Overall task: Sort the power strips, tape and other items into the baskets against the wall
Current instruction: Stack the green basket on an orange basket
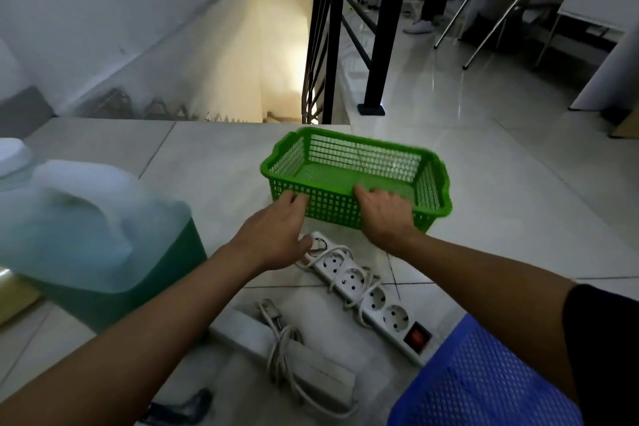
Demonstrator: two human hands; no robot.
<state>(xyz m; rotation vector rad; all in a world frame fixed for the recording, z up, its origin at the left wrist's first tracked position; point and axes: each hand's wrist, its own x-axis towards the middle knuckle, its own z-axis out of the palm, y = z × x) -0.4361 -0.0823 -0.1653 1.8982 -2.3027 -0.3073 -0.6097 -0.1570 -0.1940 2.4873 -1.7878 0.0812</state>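
An empty green mesh basket [356, 176] sits on the tiled floor ahead of me. My right hand [385, 214] grips its near rim, fingers hooked inside. My left hand [276, 232] rests against the near wall at the left corner, fingers curled on it. Below the hands lies a white power strip [370, 294] with a red switch and its cord wrapped round it. A second white power strip [294, 353] with a wound cord lies nearer to me. A blue mesh basket [484, 380] shows at the bottom right, partly behind my right arm.
A large translucent jug of green liquid [86, 235] stands at the left. A stairwell drops away beyond the floor edge, with a black railing post [380, 45] beside it. A person's legs and chair legs [484, 28] are at the far right. A dark object [186, 405] lies at the bottom.
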